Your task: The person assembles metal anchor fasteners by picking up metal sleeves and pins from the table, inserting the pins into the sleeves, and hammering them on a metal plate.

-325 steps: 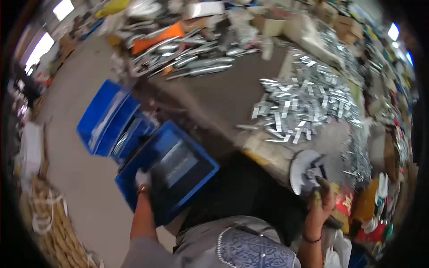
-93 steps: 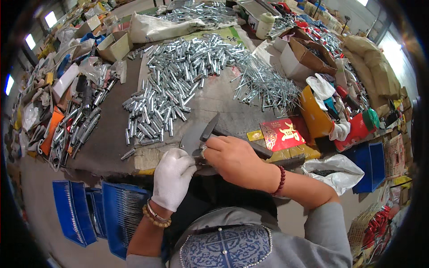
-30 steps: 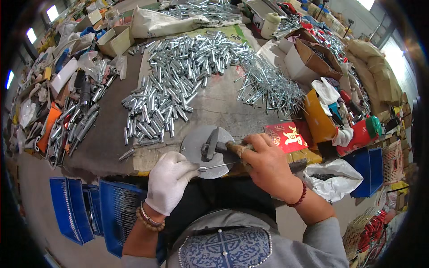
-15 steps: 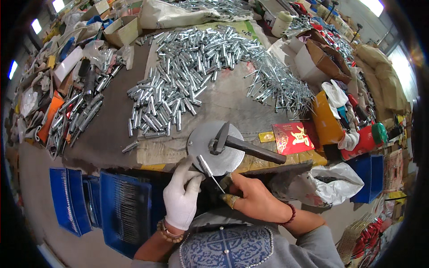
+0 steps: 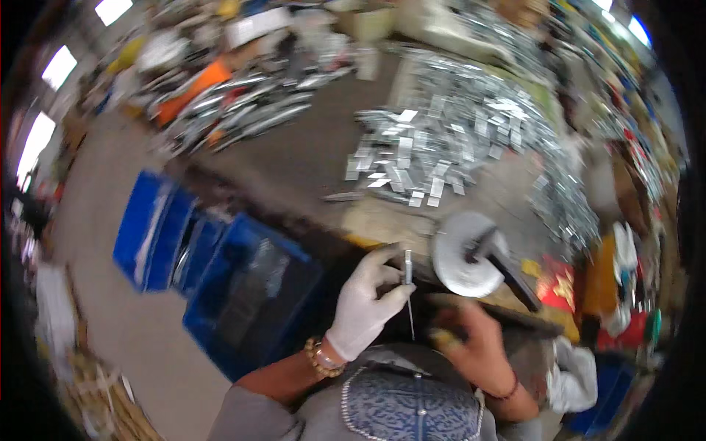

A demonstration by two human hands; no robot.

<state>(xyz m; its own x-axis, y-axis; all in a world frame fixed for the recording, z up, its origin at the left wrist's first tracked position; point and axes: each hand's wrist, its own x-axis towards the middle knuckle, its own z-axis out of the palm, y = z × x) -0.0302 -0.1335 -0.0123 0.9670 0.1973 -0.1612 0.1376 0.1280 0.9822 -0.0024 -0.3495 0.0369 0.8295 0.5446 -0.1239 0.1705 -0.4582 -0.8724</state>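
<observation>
My left hand (image 5: 366, 305), in a white glove, pinches a shiny metal sleeve (image 5: 408, 266) between thumb and fingers. A thin metal rod (image 5: 412, 317) hangs down from the sleeve's lower end. To the right, my right hand (image 5: 479, 349) is apart from the rod, with coverings on some fingertips. Motion smears its fingers, so their grip is unclear. Just beyond the hands, a hammer (image 5: 515, 281) with a dark handle lies across a round grey metal disc (image 5: 454, 257) at the bench edge.
Loose metal sleeves (image 5: 441, 140) are heaped on the bench (image 5: 294, 169), with thin rods (image 5: 570, 209) piled right of them. Blue bins (image 5: 213, 334) stand at lower left. A white sack (image 5: 573, 378) is at lower right. A red packet (image 5: 557, 283) lies beyond the hammer.
The view has swung left, so the bench appears farther right and is blurred. My right hand has come away from the rod; my left hand still holds the sleeve, now more upright.
</observation>
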